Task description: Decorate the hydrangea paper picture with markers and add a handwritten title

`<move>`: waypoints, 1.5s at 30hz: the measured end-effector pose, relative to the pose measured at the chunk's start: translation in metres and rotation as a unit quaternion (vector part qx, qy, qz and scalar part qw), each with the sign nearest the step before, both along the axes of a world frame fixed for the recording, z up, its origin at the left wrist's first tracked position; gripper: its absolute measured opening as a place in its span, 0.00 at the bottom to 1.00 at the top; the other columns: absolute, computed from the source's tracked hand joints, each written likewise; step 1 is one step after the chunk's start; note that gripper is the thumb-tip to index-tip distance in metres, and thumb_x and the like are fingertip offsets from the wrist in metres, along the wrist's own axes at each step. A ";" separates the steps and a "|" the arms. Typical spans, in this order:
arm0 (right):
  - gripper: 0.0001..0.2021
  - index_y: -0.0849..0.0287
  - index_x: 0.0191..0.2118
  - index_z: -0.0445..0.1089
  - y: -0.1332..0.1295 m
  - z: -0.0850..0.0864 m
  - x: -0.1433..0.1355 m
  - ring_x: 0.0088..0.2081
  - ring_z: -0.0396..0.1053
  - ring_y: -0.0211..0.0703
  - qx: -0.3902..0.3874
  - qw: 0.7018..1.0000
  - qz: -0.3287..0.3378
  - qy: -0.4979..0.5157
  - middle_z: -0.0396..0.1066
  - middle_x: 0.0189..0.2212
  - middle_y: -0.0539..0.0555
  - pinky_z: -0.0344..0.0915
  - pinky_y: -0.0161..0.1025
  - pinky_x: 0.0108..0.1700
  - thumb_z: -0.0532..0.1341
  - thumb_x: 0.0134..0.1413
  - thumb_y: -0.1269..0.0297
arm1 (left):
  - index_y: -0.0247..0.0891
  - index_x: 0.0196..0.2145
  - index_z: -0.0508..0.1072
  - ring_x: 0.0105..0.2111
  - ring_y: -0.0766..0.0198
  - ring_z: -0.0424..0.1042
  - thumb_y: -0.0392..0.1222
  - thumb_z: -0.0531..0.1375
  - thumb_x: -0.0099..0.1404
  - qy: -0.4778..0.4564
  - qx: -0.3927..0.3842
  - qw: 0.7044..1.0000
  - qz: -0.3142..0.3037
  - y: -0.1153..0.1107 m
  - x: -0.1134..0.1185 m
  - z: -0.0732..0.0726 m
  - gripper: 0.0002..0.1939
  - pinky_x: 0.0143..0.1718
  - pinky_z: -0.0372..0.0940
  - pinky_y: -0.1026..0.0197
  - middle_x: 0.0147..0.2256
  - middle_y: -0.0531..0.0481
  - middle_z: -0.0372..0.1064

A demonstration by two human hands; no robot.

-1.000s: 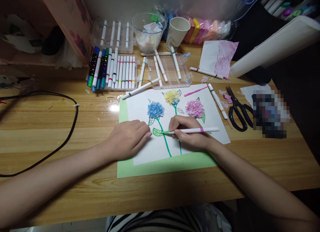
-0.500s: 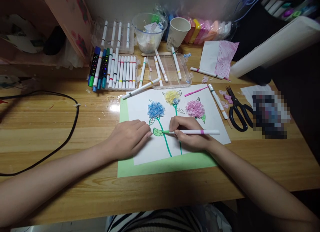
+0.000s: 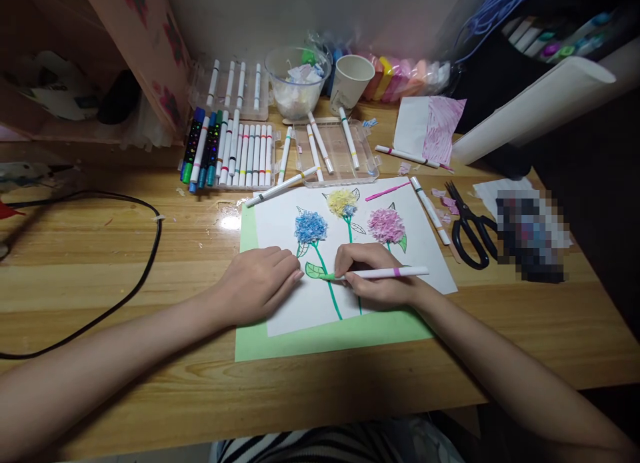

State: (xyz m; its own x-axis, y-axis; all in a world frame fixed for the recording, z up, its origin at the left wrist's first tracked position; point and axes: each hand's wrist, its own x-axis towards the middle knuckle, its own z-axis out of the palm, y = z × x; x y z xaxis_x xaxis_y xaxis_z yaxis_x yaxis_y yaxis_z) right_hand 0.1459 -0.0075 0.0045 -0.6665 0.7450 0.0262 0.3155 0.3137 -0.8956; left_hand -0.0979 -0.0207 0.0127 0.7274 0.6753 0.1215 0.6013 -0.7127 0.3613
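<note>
From where I stand, the right hand (image 3: 373, 273) is in the middle of the frame, thumb and fingers pinched round a white marker (image 3: 410, 272) with a purple band, its green tip at the right end of a green leaf (image 3: 314, 270) beside the left flower's stem. The left hand (image 3: 263, 283) lies palm down, just left of centre, over the edge of the white sheet (image 3: 290, 322), its fingers released and loosely bent. That sheet sits on a light green one (image 3: 320, 346) and bears a blue flower (image 3: 311, 227), a yellow one (image 3: 342, 203) and, to the right, a pink one (image 3: 386, 226). Black scissors (image 3: 470, 233) lie right of the paper; a clear bowl (image 3: 295, 103) and a paper cup (image 3: 351, 83) stand side by side at upper centre. A black cable (image 3: 153, 256) curves across the left.
</note>
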 end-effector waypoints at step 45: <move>0.08 0.57 0.39 0.64 0.000 0.005 -0.016 0.38 0.66 0.41 0.048 0.998 -0.036 -0.010 0.67 0.36 0.54 0.62 0.39 0.40 0.56 0.52 0.74 | 0.37 0.30 0.65 0.26 0.63 0.62 0.42 0.42 0.70 -0.019 -0.011 1.000 -0.005 -0.002 -0.002 0.000 0.16 0.28 0.56 0.61 0.26 0.51 0.65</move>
State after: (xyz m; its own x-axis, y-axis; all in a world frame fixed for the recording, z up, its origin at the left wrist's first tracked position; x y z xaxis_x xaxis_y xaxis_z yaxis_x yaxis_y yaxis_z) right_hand 0.1304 -0.0078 0.0092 -0.6127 0.7855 0.0871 0.3578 0.3740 -0.8556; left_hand -0.0999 -0.0226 0.0131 0.7298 0.6704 0.1341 0.5791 -0.7104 0.4000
